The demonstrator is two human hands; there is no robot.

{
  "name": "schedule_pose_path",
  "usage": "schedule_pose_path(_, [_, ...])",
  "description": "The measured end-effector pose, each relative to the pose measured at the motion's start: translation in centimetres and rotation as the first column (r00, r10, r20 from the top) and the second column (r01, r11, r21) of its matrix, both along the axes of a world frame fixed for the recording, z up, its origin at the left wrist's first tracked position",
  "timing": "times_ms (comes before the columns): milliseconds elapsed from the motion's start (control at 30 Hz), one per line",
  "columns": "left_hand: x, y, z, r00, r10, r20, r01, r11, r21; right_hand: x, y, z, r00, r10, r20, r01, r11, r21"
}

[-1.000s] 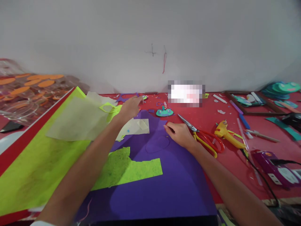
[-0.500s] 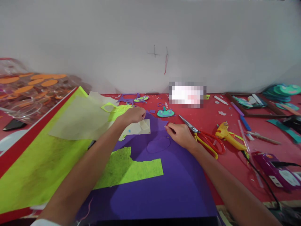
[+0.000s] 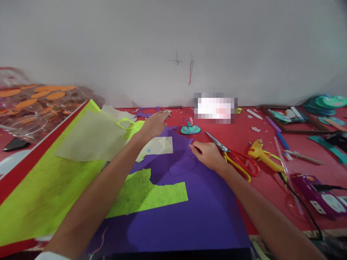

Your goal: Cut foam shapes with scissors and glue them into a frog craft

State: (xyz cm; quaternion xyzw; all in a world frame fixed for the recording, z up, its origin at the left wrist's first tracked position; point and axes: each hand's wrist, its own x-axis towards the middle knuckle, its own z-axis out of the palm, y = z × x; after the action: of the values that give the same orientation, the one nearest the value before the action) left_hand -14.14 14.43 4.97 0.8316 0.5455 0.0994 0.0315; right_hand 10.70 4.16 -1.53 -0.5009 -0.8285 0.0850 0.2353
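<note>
My left hand point(image 3: 155, 126) reaches over the far part of the purple sheet point(image 3: 173, 227), fingers stretched toward a small yellow-green and purple cutout point(image 3: 168, 112). The fingers partly cover that cutout, and I cannot tell whether they touch it. My right hand point(image 3: 206, 153) rests at the sheet's right edge, fingers curled with the tips together; whatever they hold is hidden. A faint oval outline point(image 3: 183, 167) shows on the sheet between my hands. A cream paper piece point(image 3: 159, 145) and a lime felt scrap point(image 3: 151, 196) lie on it. Beyond sits a teal frog-like cutout point(image 3: 190, 129).
Right of my right hand lie red-handled scissors point(image 3: 241, 160), a yellow glue gun point(image 3: 264, 157) and a purple power strip point(image 3: 320, 195). A dark frame point(image 3: 303, 131) stands farther off. Lime felt point(image 3: 48, 195) and translucent paper point(image 3: 84, 137) spread at left, beside clear cups with orange discs point(image 3: 27, 104).
My left hand has moved forward from above the cream paper piece to the small yellow-green and purple cutout, and its fingers have straightened. My right hand has stayed in place.
</note>
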Motion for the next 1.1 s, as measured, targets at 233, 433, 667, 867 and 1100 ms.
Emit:
schedule_pose_path(233, [-0.7,-0.3,0.3,0.967,-0.188,-0.175,0.130,0.946,-0.297,-0.2,-0.2,0.7,0.982,0.184,-0.035,-0.186,0.978,-0.095])
schedule_pose_path(433, [-1.1,-0.1,0.3,0.925,-0.333,-0.186,0.228,0.874,-0.430,-0.9,-0.9,1.2,0.942,0.336,0.005,-0.331,0.930,-0.158])
schedule_pose_path(667, [-1.3,0.1,0.1,0.904,-0.389,-0.181,0.283,0.858,-0.428,-1.1,-1.4,1.6,0.920,0.392,-0.016,-0.387,0.899,-0.203])
schedule_pose_path(867, [-0.9,-1.0,1.4,0.916,-0.344,-0.207,0.236,0.878,-0.416,-1.4,-1.7,1.5,0.912,0.388,-0.136,-0.411,0.873,-0.263])
schedule_pose_path(1100, [0.3,-2.6,3.7,0.921,-0.322,-0.218,0.179,0.849,-0.496,-1.4,-1.5,0.8,0.857,0.359,-0.369,-0.484,0.807,-0.339])
